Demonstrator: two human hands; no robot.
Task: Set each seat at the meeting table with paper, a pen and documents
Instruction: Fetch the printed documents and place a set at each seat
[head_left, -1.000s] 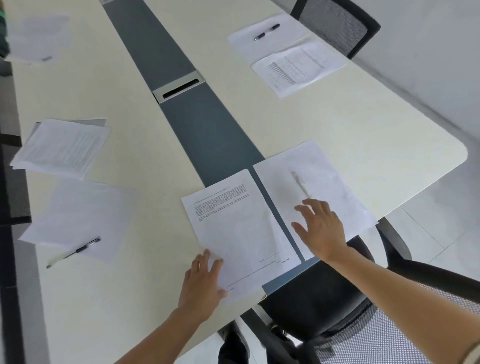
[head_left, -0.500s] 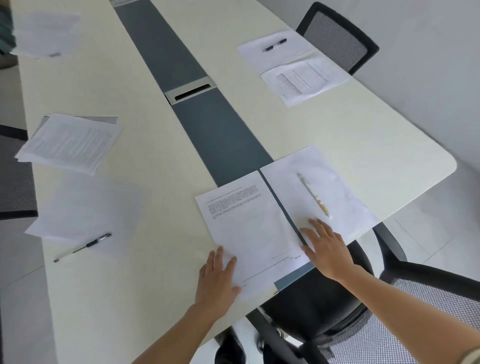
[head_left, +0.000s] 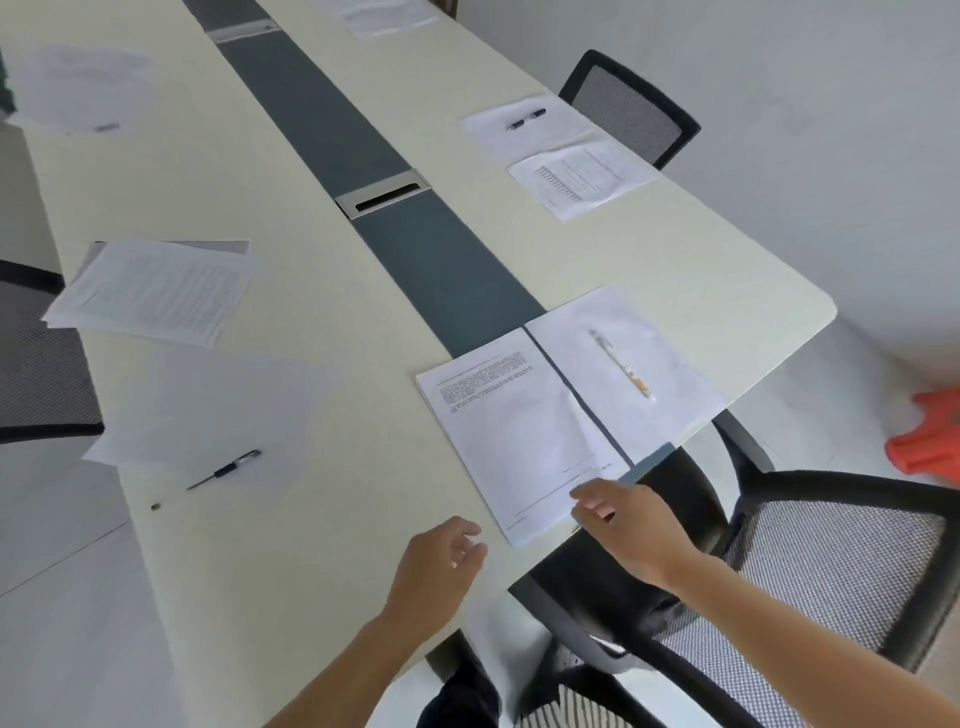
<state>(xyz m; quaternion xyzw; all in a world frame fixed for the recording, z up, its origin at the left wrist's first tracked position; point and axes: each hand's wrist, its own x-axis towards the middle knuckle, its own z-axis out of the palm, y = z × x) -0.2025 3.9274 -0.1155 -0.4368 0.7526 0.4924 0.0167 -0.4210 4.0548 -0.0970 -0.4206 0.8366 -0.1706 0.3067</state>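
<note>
Cream meeting table (head_left: 675, 249), grey centre strip (head_left: 332, 119) running its length; viewed from the head end.

Your right hand (head_left: 628, 525) sits at the table's near edge, fingers loosely curled and holding nothing. Its fingertips lie over the near corner of the printed document (head_left: 509, 431); contact with the paper cannot be confirmed. Your left hand (head_left: 439, 566) hovers over bare tabletop just left of that document, fingers relaxed and slightly bent, gripping nothing.

The printed document lies flat at the head seat, text block at its far end. Just beside it on the right lies a blank sheet (head_left: 665, 364), with a thin line of the grey strip showing between them. A white pen (head_left: 621, 364) rests on the blank sheet, pointing roughly along the table's length. A mesh chair (head_left: 831, 551) stands at this seat.

Further out, right side: a far sheet (head_left: 561, 124) carrying a dark pen (head_left: 525, 119), a charted document (head_left: 582, 176) beside it, and a second chair (head_left: 631, 111) behind. Left side: a stack of printed pages (head_left: 150, 291), a loose sheet (head_left: 208, 415) near it, and a black pen (head_left: 223, 470) on that sheet's near edge.

A cable slot (head_left: 384, 193) is set in the centre strip. An orange object (head_left: 930, 436) lies on the floor at the right.
</note>
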